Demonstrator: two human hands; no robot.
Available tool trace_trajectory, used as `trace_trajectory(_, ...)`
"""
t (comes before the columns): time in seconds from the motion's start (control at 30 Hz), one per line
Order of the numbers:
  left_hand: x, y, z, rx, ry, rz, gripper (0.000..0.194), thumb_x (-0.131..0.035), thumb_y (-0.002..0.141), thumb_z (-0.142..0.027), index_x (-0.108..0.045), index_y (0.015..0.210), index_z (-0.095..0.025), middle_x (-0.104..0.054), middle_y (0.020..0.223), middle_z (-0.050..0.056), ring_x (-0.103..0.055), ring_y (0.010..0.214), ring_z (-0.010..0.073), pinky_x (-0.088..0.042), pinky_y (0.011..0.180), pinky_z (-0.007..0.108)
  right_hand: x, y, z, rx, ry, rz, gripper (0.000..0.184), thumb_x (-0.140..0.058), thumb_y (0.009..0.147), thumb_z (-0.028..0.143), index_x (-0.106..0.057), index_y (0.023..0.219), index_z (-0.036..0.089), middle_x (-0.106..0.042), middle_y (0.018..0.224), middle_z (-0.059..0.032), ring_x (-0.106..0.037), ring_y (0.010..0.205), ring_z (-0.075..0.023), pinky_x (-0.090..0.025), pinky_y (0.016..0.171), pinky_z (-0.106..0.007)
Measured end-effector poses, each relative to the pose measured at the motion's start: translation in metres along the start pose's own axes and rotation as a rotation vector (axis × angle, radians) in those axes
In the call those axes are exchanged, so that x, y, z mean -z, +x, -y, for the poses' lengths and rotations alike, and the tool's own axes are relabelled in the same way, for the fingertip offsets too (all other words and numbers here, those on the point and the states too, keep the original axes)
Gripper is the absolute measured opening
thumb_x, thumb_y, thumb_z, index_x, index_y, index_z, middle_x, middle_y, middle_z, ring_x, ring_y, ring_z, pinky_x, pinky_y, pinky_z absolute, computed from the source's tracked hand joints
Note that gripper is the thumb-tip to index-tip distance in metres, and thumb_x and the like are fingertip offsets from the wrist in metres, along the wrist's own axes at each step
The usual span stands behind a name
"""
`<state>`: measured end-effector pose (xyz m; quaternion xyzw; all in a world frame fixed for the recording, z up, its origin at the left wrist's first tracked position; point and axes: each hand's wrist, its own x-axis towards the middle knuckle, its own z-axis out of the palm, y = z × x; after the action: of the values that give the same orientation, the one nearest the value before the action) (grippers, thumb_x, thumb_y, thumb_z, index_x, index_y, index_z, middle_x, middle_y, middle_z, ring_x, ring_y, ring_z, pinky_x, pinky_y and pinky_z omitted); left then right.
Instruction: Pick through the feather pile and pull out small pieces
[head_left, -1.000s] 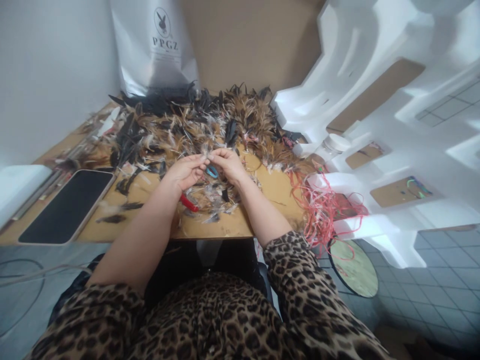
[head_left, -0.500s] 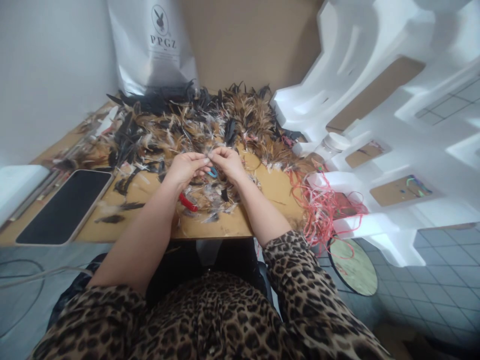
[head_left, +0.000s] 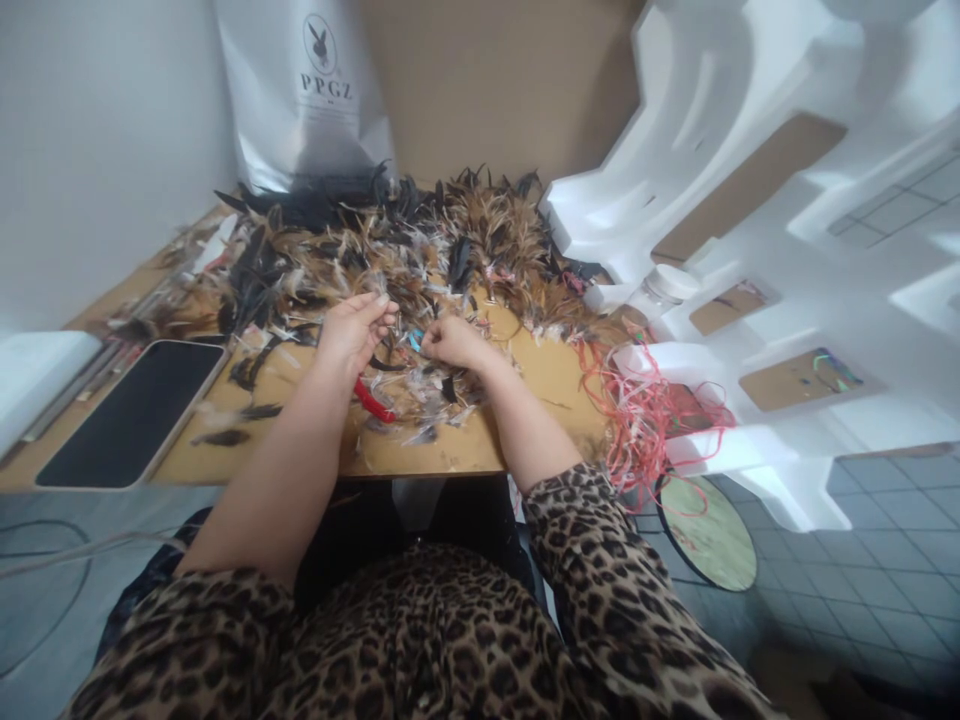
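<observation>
My left hand [head_left: 351, 333] hovers over a heap of brown and black feathers [head_left: 390, 250] on a small wooden table [head_left: 450, 450], its fingers curled in a pinch; what they hold is too small to name. My right hand [head_left: 452, 343] rests low on loose feathers by the table's middle, fingers closed next to a small blue object [head_left: 415, 338]. A red-handled tool [head_left: 373, 403] lies under my left wrist.
A dark phone [head_left: 131, 412] lies at the table's left. A tangle of red string [head_left: 645, 410] hangs off the right edge. White foam packing [head_left: 750, 250] stands on the right, a silver bag [head_left: 307, 90] at the back, and a round board [head_left: 709, 530] lies on the tiled floor.
My hands, which met fingertip to fingertip, have come apart. The left moved slightly left and up; the right dropped down onto the loose feathers.
</observation>
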<state>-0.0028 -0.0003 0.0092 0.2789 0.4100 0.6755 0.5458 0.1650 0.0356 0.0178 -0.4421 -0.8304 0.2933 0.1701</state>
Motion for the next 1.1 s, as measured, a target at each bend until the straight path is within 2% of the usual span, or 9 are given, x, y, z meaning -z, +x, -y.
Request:
trace_trajectory(0.13,-0.001,-0.001,0.001,0.024,0.003,0.008,0.008,-0.066,0.068,-0.014,-0.06,0.072,-0.01,-0.064,0.066,0.004,-0.057,0.05,0.005,-0.039,0.042,0.012,0.011,-0.002,0.001,0.016,0.382,0.052,0.015,-0.062,0.064,0.025,-0.064,0.069,0.011,-0.056,0.055,0.0021,-0.045,0.049,-0.0058,-0.034,0.051,-0.019)
trace_trajectory(0.27,-0.001,0.0,0.002,0.047,0.001,0.004,0.009,-0.066,0.068,-0.012,-0.059,0.074,-0.009,-0.065,0.067,0.006,-0.061,0.054,0.0079,-0.041,0.043,0.013,0.024,-0.004,-0.002,0.005,0.796,0.049,0.024,-0.068,0.062,0.032,-0.06,0.072,0.011,-0.05,0.048,0.0057,-0.037,0.041,-0.0026,-0.027,0.041,-0.016)
trace_trajectory(0.33,-0.001,-0.001,0.002,0.054,0.003,0.004,0.011,-0.066,0.068,-0.011,-0.059,0.076,-0.009,-0.066,0.069,0.007,-0.062,0.055,0.009,-0.043,0.044,0.013,0.025,-0.003,-0.004,-0.015,0.915,0.042,0.027,-0.07,0.061,0.034,-0.058,0.072,0.012,-0.048,0.045,0.0067,-0.036,0.038,-0.0024,-0.024,0.038,-0.015)
trace_trajectory(0.5,-0.002,-0.002,0.002,0.062,0.002,-0.001,0.014,-0.068,0.067,-0.012,-0.058,0.076,-0.009,-0.067,0.071,0.008,-0.062,0.054,0.0093,-0.043,0.044,0.014,0.024,0.001,-0.008,-0.044,1.064,-0.006,0.028,-0.072,0.059,0.031,-0.054,0.073,0.014,-0.053,0.051,0.0054,-0.046,0.042,-0.0038,-0.029,0.038,-0.014)
trace_trajectory(0.67,-0.001,0.0,0.003,0.067,0.011,0.012,0.013,-0.067,0.067,-0.012,-0.058,0.075,-0.009,-0.067,0.07,0.007,-0.062,0.054,0.0092,-0.043,0.043,0.013,0.03,-0.001,-0.011,-0.048,1.056,-0.055,0.025,-0.07,0.061,0.028,-0.053,0.073,0.014,-0.053,0.047,0.0054,-0.046,0.041,-0.0041,-0.033,0.039,-0.014)
trace_trajectory(0.77,0.0,0.0,0.004,0.073,0.012,0.022,0.012,-0.066,0.067,-0.012,-0.058,0.076,-0.009,-0.067,0.069,0.007,-0.062,0.054,0.0094,-0.042,0.043,0.014,0.039,-0.005,-0.011,-0.057,0.967,-0.087,0.022,-0.068,0.062,0.027,-0.055,0.073,0.013,-0.055,0.048,0.0039,-0.047,0.04,-0.0045,-0.034,0.039,-0.015)
trace_trajectory(0.93,0.001,0.001,0.004,0.066,0.002,0.017,0.015,-0.068,0.066,-0.013,-0.057,0.076,-0.01,-0.067,0.07,0.006,-0.061,0.054,0.0086,-0.041,0.043,0.014,0.063,-0.017,-0.008,-0.064,0.691,-0.161,0.018,-0.064,0.066,0.027,-0.058,0.073,0.012,-0.056,0.05,0.0016,-0.049,0.044,-0.0055,-0.036,0.042,-0.015)
trace_trajectory(1.1,0.002,0.003,0.006,0.033,-0.015,-0.006,0.013,-0.068,0.066,-0.015,-0.058,0.074,-0.011,-0.066,0.071,0.006,-0.06,0.053,0.0075,-0.04,0.043,0.014,0.093,-0.054,-0.015,-0.11,0.274,-0.175,0.017,-0.058,0.07,0.028,-0.059,0.071,0.011,-0.058,0.052,-0.0005,-0.048,0.045,-0.0063,-0.036,0.046,-0.018)
